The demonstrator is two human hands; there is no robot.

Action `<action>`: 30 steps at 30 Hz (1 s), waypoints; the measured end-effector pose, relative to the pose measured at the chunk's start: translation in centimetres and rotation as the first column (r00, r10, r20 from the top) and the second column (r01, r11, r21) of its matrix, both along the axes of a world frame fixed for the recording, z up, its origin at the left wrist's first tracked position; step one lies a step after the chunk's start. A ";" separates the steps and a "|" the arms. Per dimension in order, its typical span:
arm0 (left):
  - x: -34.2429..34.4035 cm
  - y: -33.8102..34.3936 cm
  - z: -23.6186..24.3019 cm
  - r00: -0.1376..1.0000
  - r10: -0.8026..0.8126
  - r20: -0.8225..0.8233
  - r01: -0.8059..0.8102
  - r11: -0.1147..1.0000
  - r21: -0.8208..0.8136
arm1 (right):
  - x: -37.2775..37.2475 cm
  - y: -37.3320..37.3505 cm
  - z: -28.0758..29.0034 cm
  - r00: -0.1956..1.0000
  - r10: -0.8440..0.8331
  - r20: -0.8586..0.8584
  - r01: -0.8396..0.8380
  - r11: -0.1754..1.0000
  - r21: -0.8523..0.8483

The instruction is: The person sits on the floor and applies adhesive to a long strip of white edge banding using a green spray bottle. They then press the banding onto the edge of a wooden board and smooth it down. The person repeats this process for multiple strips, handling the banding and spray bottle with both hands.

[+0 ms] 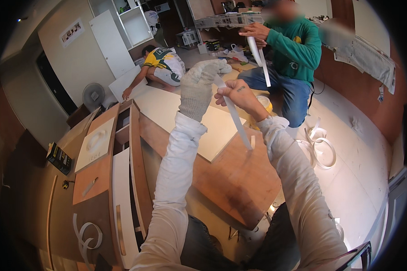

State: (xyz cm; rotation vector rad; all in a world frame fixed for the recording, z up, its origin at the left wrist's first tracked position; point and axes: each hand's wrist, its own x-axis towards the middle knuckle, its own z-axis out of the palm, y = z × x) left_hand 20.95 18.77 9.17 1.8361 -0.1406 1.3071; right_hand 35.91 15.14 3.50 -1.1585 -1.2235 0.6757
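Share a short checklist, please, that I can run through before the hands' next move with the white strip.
1. Right hand grips white strip: ok, it pinches it.
2. Left hand grips the strip: cannot tell, contact is unclear.
3. Both hands gloved: not ok, only the left is.
4. Strip's lower end clear of brown panel: cannot tell from this angle.
5. Loose white coils apart from held strip: ok, they lie on the floor.

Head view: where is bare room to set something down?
The near half of the brown board looks bare, between the held white strip and the knees. Pale floor lies open between the coiled white strips and the right wall. The left side is crowded with a knife-like tool, black box and loose strip.
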 end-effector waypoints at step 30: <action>-8.9 2.8 3.8 0.261 -0.721 0.642 0.947 0.320 -0.026 | -6.4 -5.1 5.7 0.770 0.562 0.302 -0.589 0.808 -0.002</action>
